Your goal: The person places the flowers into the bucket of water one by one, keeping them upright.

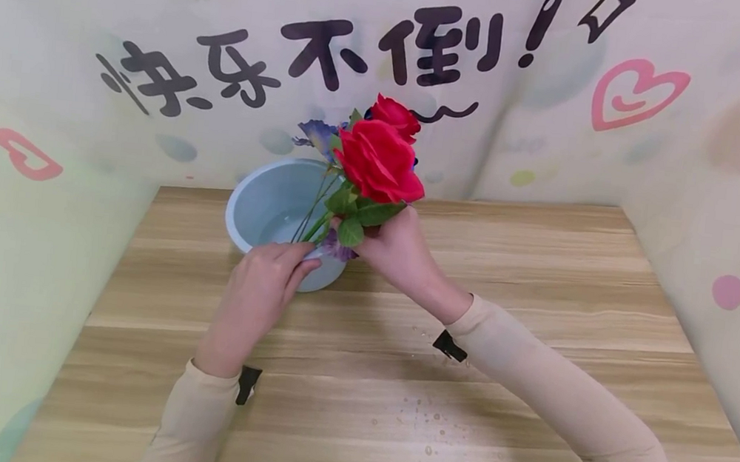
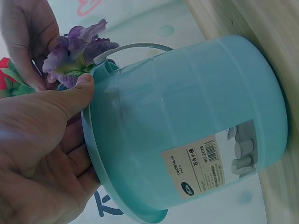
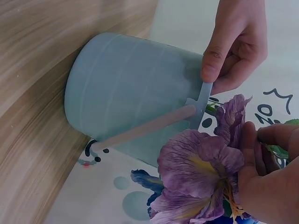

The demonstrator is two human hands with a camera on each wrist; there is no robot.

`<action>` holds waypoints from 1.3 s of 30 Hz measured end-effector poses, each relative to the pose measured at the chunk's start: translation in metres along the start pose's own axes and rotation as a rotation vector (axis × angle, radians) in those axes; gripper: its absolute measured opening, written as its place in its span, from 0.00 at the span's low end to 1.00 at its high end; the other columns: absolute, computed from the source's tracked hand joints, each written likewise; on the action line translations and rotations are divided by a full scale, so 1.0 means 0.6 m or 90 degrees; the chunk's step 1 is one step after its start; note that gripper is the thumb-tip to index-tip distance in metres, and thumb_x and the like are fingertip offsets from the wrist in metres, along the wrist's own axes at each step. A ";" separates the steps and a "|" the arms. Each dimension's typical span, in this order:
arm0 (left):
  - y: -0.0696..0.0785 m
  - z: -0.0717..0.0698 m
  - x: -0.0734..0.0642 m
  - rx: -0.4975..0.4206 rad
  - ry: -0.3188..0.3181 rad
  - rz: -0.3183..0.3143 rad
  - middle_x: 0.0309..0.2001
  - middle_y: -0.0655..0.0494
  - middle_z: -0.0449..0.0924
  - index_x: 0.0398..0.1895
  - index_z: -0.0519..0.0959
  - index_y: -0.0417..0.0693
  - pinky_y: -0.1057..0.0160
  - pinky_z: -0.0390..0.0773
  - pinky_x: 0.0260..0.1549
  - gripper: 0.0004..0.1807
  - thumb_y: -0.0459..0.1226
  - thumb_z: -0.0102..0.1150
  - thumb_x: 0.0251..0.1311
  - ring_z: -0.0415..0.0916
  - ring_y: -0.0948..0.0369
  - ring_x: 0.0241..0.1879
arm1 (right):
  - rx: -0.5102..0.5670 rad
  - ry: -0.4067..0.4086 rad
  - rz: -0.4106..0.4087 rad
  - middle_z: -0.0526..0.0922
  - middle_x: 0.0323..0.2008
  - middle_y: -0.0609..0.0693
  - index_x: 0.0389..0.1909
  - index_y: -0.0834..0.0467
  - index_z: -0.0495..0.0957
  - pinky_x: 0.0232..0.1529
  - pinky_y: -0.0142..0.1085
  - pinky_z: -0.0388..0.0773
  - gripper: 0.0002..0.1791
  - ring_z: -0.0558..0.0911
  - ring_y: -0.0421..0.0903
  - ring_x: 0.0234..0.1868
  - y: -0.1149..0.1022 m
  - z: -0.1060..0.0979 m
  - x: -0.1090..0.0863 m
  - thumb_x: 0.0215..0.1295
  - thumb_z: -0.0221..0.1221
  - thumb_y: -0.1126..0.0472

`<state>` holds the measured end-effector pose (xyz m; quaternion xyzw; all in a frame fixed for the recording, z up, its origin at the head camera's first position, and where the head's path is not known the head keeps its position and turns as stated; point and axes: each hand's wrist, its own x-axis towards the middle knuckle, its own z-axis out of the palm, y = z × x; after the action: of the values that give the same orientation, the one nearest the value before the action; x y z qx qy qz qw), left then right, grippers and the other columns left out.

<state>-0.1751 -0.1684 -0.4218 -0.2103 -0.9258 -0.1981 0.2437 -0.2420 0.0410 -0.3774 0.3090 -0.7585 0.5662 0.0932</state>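
A light-blue plastic bucket (image 1: 321, 280) stands at the back of the table, its label (image 2: 210, 158) showing in the left wrist view. My left hand (image 1: 253, 294) grips its near rim, thumb on the outer side and fingers inside. In my right hand (image 1: 401, 253) is a bunch of flowers, held by the stems just beside the rim. Big red roses (image 1: 380, 161) top the bunch, with a blue flower (image 1: 317, 135) and a purple iris (image 3: 196, 158) lower down. Green stems (image 1: 317, 222) slant down over the bucket's mouth.
The bucket's handle (image 3: 149, 126) hangs down its side. Water drops (image 1: 438, 427) dot the wooden table (image 1: 528, 261). A printed cloth wall (image 1: 220, 120) rises right behind the bucket, with more at both sides. Small black pieces (image 1: 450, 346) sit at the wrists.
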 end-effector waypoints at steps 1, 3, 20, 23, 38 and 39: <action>0.000 0.000 0.000 0.000 -0.002 -0.002 0.37 0.43 0.89 0.46 0.86 0.35 0.45 0.85 0.40 0.12 0.38 0.68 0.71 0.86 0.44 0.36 | 0.007 0.002 0.001 0.83 0.49 0.60 0.59 0.69 0.73 0.54 0.41 0.81 0.27 0.82 0.52 0.48 0.001 -0.001 0.000 0.61 0.73 0.71; 0.001 0.000 0.000 0.001 -0.005 -0.006 0.37 0.43 0.89 0.47 0.86 0.35 0.45 0.85 0.41 0.13 0.38 0.67 0.71 0.86 0.44 0.37 | 0.019 0.001 0.006 0.82 0.50 0.60 0.59 0.69 0.73 0.57 0.42 0.80 0.28 0.82 0.52 0.50 0.001 -0.003 -0.001 0.61 0.74 0.71; 0.001 0.000 -0.002 0.007 -0.012 -0.013 0.36 0.43 0.88 0.48 0.86 0.35 0.45 0.85 0.39 0.13 0.38 0.67 0.71 0.85 0.44 0.35 | 0.039 -0.013 0.107 0.81 0.51 0.57 0.56 0.65 0.76 0.62 0.46 0.78 0.23 0.80 0.51 0.55 0.031 -0.004 -0.029 0.64 0.73 0.66; 0.000 0.000 -0.003 0.010 -0.009 -0.010 0.36 0.43 0.88 0.48 0.86 0.35 0.45 0.84 0.39 0.13 0.38 0.68 0.71 0.85 0.44 0.35 | 0.042 -0.024 0.108 0.80 0.51 0.57 0.57 0.64 0.75 0.62 0.47 0.77 0.24 0.79 0.52 0.56 0.039 0.000 -0.033 0.65 0.73 0.66; -0.003 0.001 -0.004 0.010 -0.002 -0.005 0.37 0.42 0.89 0.48 0.86 0.34 0.44 0.84 0.38 0.13 0.38 0.68 0.70 0.85 0.43 0.35 | 0.025 -0.011 0.128 0.80 0.45 0.56 0.54 0.66 0.74 0.59 0.42 0.77 0.24 0.79 0.51 0.52 0.071 0.003 -0.047 0.62 0.73 0.66; -0.003 0.002 -0.004 0.010 -0.001 -0.004 0.37 0.42 0.89 0.48 0.86 0.34 0.44 0.84 0.38 0.13 0.38 0.68 0.70 0.85 0.43 0.35 | 0.026 -0.006 0.131 0.80 0.43 0.56 0.53 0.67 0.74 0.55 0.41 0.78 0.23 0.79 0.50 0.48 0.072 0.001 -0.048 0.62 0.72 0.66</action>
<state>-0.1744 -0.1702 -0.4243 -0.2059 -0.9281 -0.1916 0.2441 -0.2439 0.0585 -0.4266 0.2340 -0.7749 0.5866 0.0245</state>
